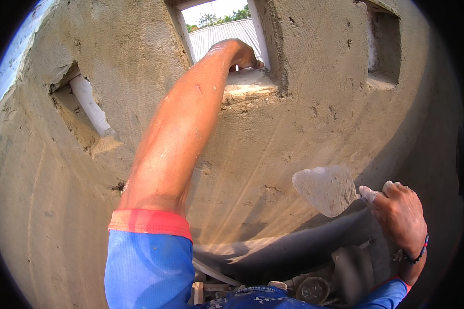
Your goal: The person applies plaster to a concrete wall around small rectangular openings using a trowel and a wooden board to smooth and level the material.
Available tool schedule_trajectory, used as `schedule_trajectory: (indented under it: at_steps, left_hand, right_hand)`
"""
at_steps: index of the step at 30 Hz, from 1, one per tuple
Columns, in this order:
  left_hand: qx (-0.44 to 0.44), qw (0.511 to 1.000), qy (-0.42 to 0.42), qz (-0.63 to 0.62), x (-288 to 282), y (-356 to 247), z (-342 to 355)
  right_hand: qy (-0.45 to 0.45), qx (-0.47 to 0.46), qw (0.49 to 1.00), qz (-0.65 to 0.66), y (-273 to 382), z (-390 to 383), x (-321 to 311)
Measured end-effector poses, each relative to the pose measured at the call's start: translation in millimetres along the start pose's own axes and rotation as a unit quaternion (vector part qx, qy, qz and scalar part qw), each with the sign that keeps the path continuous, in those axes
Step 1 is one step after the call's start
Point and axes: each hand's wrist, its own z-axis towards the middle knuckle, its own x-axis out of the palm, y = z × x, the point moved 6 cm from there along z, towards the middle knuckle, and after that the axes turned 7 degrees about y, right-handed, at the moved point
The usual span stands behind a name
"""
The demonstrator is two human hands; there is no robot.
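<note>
Right hand [401,216] fingers grip one trowel [327,189]; left hand [245,54] fingers curl on the sill [247,85]

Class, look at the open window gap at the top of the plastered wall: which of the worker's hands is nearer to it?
Left. The left hand rests on the sill of the window gap. The right hand is far below and to the right, its grip closed on a mortar-caked trowel.

The left arm stretches up and forward, elbow nearly straight, its blue sleeve pushed above the elbow; the left hand [245,55] is curled, fingers bent over and mostly hidden. The right hand [401,216] sits low, wrist bent, fingers closed in a fist-like grip, knuckles up.
</note>
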Motion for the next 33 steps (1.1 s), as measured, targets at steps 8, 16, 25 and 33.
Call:
schedule_trajectory:
  at_steps: [8,16,25,33]
  left_hand:
    - [-0.008,0.987,-0.069,0.145,-12,-16,-51]
    - [0.182,0.942,0.013,0.282,6,-48,-120]
    - [0.098,0.954,-0.019,0.284,16,-38,-121]
    - [0.103,0.952,-0.038,0.286,16,-30,-117]
  right_hand:
    - [0.025,-0.021,0.987,0.158,-2,4,8]
    - [0.011,-0.013,0.972,0.233,3,-3,6]
    - [0.002,-0.002,0.952,0.307,19,-2,11]
    - [0.011,-0.016,0.957,0.289,33,4,14]
